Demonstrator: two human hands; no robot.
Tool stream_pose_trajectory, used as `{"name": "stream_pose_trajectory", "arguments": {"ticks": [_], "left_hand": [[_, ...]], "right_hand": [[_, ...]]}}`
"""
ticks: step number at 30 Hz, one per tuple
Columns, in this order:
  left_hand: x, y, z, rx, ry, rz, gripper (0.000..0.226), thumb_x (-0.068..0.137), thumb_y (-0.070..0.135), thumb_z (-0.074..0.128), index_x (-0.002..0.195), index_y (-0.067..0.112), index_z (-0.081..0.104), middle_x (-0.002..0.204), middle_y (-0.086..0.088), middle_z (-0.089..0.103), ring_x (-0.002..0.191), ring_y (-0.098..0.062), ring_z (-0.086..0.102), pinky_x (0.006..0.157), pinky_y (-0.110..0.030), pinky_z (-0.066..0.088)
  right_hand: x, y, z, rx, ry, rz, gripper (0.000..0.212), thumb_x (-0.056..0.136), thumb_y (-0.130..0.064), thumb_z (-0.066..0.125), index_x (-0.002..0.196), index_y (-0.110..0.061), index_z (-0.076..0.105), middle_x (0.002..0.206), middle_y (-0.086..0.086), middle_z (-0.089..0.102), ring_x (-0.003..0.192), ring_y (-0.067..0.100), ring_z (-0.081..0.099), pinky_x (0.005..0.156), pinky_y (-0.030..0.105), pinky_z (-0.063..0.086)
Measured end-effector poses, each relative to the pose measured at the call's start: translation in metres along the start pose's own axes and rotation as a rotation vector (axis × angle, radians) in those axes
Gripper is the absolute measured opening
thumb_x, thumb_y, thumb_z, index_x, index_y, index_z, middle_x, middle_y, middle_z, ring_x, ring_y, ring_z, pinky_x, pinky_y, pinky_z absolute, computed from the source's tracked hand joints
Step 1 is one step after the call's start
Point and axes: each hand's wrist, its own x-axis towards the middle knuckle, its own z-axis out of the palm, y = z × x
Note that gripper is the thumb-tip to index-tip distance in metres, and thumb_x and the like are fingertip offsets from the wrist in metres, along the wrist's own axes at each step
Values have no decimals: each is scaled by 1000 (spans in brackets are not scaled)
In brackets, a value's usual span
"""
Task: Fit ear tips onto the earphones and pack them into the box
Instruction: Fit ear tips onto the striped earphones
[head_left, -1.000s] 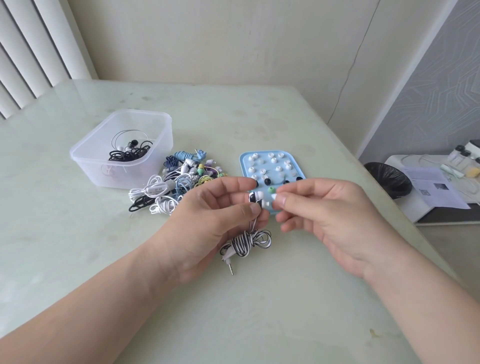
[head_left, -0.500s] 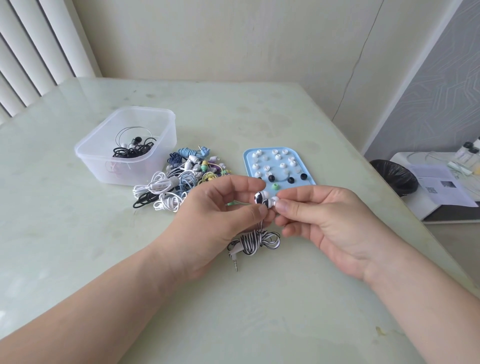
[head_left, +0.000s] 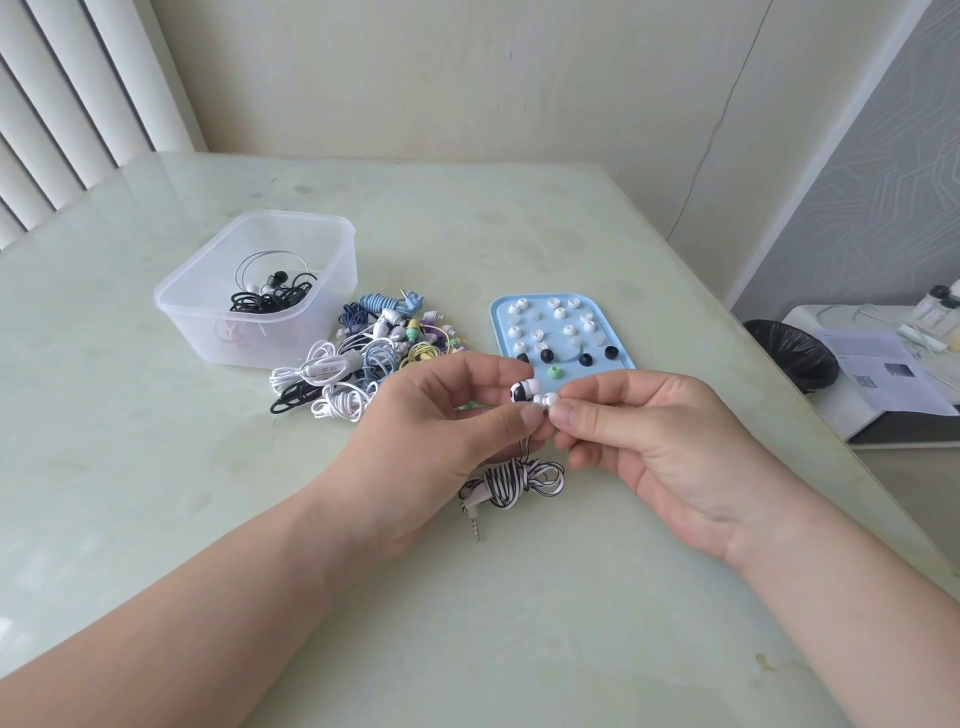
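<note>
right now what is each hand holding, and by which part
The left hand pinches the black-and-white earphones at the earbuds, the coiled cable trailing below. The right hand pinches the white ear tip on one bud.

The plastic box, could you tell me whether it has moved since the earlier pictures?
No. The box keeps its place beside the earphone pile, left of the blue tray.

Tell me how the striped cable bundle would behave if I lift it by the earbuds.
Probably floppy: the striped cable bundle droops in loose loops below the earbuds. Likely light: thin cord. Its plug sticks out and may swing.
</note>
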Motion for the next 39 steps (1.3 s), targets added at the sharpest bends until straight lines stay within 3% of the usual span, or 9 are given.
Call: {"name": "stream_pose_trajectory", "arguments": {"ticks": [6, 13, 20, 22, 25, 30, 33, 36, 39], "left_hand": [[-1, 0, 0, -30, 1, -16, 23, 86, -8, 72, 107, 0, 70, 92, -18, 73, 86, -31, 78, 78, -33, 62], [1, -1, -1, -50, 9, -25, 24, 86, -8, 72, 110, -5, 69, 94, -23, 72, 84, -32, 77, 80, -35, 62], [1, -3, -1, -37, 64, -23, 22, 85, -7, 75, 106, -2, 71, 94, -22, 70, 84, -31, 75, 87, -46, 62], [1, -3, -1, -48, 69, -18, 23, 84, -8, 76, 105, -2, 71, 90, -18, 70, 83, -31, 76, 89, -48, 62], [0, -2, 0, -43, 71, -14, 26, 80, -6, 79, 104, 0, 72, 88, -16, 71, 89, -39, 77, 92, -53, 60], [0, -1, 1, -33, 71, -13, 35, 73, 4, 84, 107, 2, 72, 93, -20, 69, 101, -51, 71, 95, -60, 57], [0, -1, 1, -41, 65, -9, 38, 72, 5, 84, 107, 2, 72, 95, -21, 69, 101, -51, 72, 93, -56, 59], [1, -2, 1, -49, 55, -4, 31, 79, -4, 79, 108, -1, 69, 91, -18, 69, 91, -41, 77, 83, -43, 62], [0, -2, 0, -37, 56, 2, 31, 79, -4, 79, 108, 0, 70, 92, -19, 69, 92, -42, 76, 84, -44, 62]], "right_hand": [[-1, 2, 3, -81, 27, -95, 27, 66, -11, 82, 89, 1, 76, 86, 26, 75, 76, 27, 67, 62, 31, 52], [-4, 5, 8, -265, 87, -300, 7, 81, 0, 80, 86, -4, 79, 75, 14, 77, 69, 20, 69, 62, 29, 55], [-7, 5, 10, -395, 56, -416, 12, 83, 3, 78, 88, -7, 81, 87, 5, 80, 83, 21, 77, 75, 27, 59], [-7, 5, 10, -392, 65, -414, 10, 84, 1, 77, 88, -8, 81, 85, 5, 80, 82, 21, 77, 77, 30, 60], [-4, 6, 8, -304, 78, -361, 8, 86, -2, 76, 86, -8, 81, 79, 10, 78, 73, 18, 72, 67, 29, 57], [0, 8, 7, -179, 84, -307, 4, 84, 3, 75, 88, 2, 76, 79, 21, 75, 69, 23, 68, 61, 29, 55], [0, 8, 5, -145, 70, -273, 5, 83, 3, 76, 87, 4, 75, 79, 23, 74, 69, 24, 68, 61, 30, 55], [1, 8, 4, -147, 54, -267, 5, 83, 1, 76, 87, 2, 76, 80, 23, 75, 70, 25, 68, 62, 30, 56], [1, 9, 4, -180, 36, -289, 4, 85, 1, 74, 89, 1, 76, 80, 20, 76, 72, 23, 70, 63, 30, 56]]}}
